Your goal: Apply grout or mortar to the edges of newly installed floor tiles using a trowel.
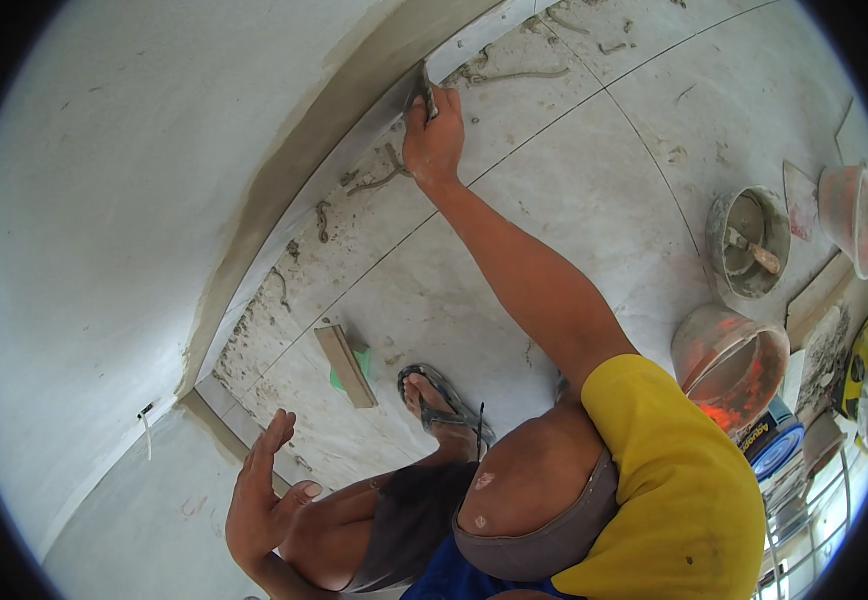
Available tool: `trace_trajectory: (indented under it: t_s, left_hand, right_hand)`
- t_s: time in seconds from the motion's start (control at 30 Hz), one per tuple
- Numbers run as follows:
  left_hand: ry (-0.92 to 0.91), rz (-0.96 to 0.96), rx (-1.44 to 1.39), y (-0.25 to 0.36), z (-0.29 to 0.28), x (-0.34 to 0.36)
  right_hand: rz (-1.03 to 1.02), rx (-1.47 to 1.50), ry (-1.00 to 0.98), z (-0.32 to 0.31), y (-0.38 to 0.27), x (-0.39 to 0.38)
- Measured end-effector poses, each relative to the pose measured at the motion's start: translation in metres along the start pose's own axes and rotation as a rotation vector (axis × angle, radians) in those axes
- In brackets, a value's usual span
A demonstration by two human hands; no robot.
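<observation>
My right hand [436,148] reaches out to the foot of the wall, its fingers closed around a thin, flat metal scraper [426,92]. The blade lies against the top of the white skirting tile [474,38], where a grey-brown mortar band [289,160] runs along the wall [134,200]. Its handle is mostly hidden by my fingers. My left hand [262,500] is raised beside my bent knee, empty, with the thumb away from the fingers.
Mortar crumbs and strips [379,180] litter the floor tiles along the wall. Near my sandalled foot [434,400] lies a brown block [346,366] over something green. At right stand a mortar tub [719,240] holding a trowel [754,250], a bucket [699,345] and a blue-rimmed pail [779,448].
</observation>
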State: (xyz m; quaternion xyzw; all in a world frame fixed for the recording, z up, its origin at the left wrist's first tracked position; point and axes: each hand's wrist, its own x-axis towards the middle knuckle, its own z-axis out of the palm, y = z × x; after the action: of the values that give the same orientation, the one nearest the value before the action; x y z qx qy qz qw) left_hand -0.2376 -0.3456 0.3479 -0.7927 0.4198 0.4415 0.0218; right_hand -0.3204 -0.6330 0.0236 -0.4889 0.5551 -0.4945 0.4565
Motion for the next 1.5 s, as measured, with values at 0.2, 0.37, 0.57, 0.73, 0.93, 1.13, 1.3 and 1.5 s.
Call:
trace_trajectory:
  t_s: [0.2,0.37,0.57,0.73,0.93,1.13,1.3,1.5]
  left_hand:
    - [-0.016,-0.012,-0.005,0.003,0.000,0.003]
    - [-0.015,0.008,-0.007,0.007,0.001,0.003]
    - [-0.030,-0.026,-0.006,0.011,0.001,0.005]
    - [-0.043,-0.025,-0.012,0.011,0.001,0.004]
    - [-0.026,-0.006,-0.005,0.017,0.000,0.009]
    - [-0.038,-0.007,-0.040,0.012,0.001,0.008]
    - [-0.036,-0.010,-0.051,0.014,0.000,0.013]
    - [-0.049,0.003,-0.054,0.017,0.001,0.013]
  right_hand:
    - [-0.010,-0.061,-0.011,0.007,0.010,-0.007]
    - [-0.012,-0.064,0.017,-0.004,0.010,0.012]
    - [-0.030,-0.031,0.037,-0.001,0.012,0.010]
    - [-0.022,-0.118,0.040,-0.027,0.014,0.048]
    - [-0.110,-0.012,0.110,-0.006,0.015,0.019]
    - [-0.003,-0.076,0.088,-0.039,0.016,0.069]
    - [-0.159,-0.054,0.175,-0.018,0.026,0.042]
    - [-0.066,-0.034,0.141,-0.039,0.017,0.072]
